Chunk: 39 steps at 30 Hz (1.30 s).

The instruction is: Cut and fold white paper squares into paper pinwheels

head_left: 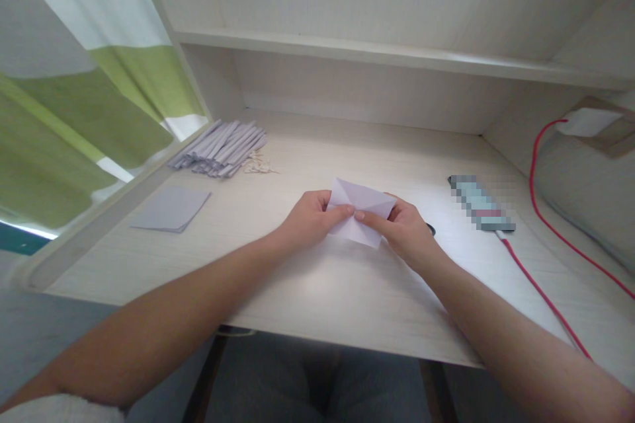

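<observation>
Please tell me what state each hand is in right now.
Left hand: closed, holding the white paper.
Right hand: closed, holding the same white paper.

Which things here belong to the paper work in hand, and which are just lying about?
Job in hand:
creased paper, held by the left hand and right hand
probably the flat paper

Apparently lying about:
phone
red cable
pale sticks

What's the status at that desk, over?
Left hand, right hand: both gripping creased paper. Paper partly folded, held between them. Phone lying off to the right, apart from both hands.
</observation>
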### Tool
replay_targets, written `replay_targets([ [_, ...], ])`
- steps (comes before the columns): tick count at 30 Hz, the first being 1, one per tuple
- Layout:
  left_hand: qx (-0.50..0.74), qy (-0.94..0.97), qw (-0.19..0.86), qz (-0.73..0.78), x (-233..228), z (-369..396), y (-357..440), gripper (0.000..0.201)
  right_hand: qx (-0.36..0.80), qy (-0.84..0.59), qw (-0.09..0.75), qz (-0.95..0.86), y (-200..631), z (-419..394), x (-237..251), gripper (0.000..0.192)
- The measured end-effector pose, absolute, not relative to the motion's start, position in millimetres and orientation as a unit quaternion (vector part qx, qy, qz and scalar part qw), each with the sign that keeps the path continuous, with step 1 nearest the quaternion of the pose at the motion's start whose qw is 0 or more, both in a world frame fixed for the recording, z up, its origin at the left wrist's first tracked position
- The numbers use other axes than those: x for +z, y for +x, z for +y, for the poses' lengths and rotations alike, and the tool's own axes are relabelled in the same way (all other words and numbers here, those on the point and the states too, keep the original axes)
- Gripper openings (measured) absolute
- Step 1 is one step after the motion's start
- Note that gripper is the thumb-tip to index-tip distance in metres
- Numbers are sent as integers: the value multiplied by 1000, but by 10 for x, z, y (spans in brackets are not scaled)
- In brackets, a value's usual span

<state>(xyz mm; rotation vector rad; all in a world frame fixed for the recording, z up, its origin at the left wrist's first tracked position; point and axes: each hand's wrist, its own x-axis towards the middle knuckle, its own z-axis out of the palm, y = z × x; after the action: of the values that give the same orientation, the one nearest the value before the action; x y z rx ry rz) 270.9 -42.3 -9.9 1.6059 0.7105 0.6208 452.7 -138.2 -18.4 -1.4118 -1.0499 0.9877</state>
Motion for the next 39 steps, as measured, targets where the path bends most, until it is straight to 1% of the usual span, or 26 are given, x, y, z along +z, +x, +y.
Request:
replay_targets([
  [4,275,695,581,322,-107,-391,2698,30,436,-584,528,-437,4552,-1369,-164,39],
  [9,291,698,554,349,-112,-338,2686,27,474,-572,495,-450,4555,-1376,-104,38],
  [18,284,709,532,366,-84,-336,2681,24,508,-543,488,-458,4518,-1400,-70,42],
  [21,281,712,528,367,-84,-346,2679,23,492,-549,485,-470,4524,-1399,-63,34],
  [23,276,717,525,366,-90,-354,2679,24,469,-560,490,-476,4535,-1394,-60,28],
  [29,255,735,525,346,-88,-372,2676,26,437,-564,534,-452,4578,-1366,-106,28],
  [34,264,733,531,334,-77,-386,2666,28,442,-554,560,-429,4597,-1355,-145,26],
  [39,281,724,538,327,-92,-384,2667,28,459,-548,565,-412,4621,-1344,-127,26],
])
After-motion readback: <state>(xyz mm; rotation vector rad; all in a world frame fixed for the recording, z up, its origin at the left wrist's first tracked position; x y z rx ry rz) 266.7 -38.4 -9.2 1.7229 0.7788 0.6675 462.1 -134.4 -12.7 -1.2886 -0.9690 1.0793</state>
